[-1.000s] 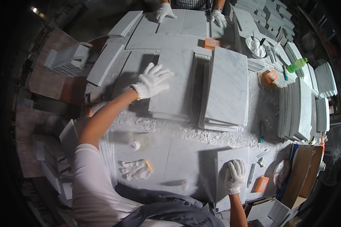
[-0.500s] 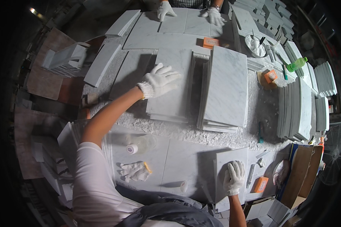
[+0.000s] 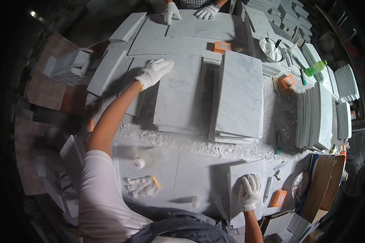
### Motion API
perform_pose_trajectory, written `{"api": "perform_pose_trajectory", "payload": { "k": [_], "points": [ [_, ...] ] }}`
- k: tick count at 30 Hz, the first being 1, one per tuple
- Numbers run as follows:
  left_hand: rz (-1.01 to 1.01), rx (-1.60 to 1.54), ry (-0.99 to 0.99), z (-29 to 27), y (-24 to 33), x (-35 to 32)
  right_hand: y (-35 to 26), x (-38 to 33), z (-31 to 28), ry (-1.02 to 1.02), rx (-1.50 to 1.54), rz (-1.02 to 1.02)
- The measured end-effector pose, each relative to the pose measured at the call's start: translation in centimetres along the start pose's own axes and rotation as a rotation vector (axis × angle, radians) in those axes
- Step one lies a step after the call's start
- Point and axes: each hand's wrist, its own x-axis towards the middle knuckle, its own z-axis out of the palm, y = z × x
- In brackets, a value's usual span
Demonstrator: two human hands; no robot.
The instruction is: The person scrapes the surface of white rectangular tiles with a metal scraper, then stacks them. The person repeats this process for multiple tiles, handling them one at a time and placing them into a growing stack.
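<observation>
My left hand (image 3: pixel 153 74), in a white knit glove, has its fingers stretched out over the upper left edge of a stack of white marble tiles (image 3: pixel 178 95). Whether the palm presses on it I cannot tell. My right hand (image 3: pixel 250 193), gloved too, lies flat on a tilted marble tile (image 3: pixel 236 170) close to my body. A taller stack of grey-veined tiles (image 3: pixel 239 93) stands to the right of the first one. Across the table, another person's gloved hands (image 3: pixel 172 13) rest on tiles laid side by side.
Nearby lie a loose glove (image 3: pixel 144 186), a clear bottle with a white cap (image 3: pixel 139 163) and an orange box (image 3: pixel 279 198). At right are upright tile stacks (image 3: pixel 314 117), a green bottle (image 3: pixel 315 68), a bowl of white paste (image 3: pixel 270 49) and a cardboard box (image 3: pixel 322 184).
My left hand has slid left and away from me, from the middle of the tile stack to its edge. The other person's hands have shifted left. My right hand stays put.
</observation>
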Motion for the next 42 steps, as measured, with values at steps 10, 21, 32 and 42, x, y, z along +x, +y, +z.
{"api": "perform_pose_trajectory", "payload": {
  "k": [10, 21, 32, 42],
  "points": [
    [0.092, 0.587, -0.132, 3.1, 4.5, 3.8, -0.7, 0.4, -0.5, 0.018, 0.018, 0.019],
    [0.417, 0.942, -0.713, -4.5, 6.5, -4.6, -0.7, 0.0, -0.3, 0.035, 0.026, 0.022],
    [0.06, 0.558, -0.692, -4.2, 6.9, -12.3, -0.5, -0.6, 0.2, 0.066, 0.012, 0.031],
    [0.003, 0.721, -0.62, -6.0, 9.8, -15.8, -0.5, -0.6, 0.4, 0.113, -0.029, -0.005]
  ]
}}
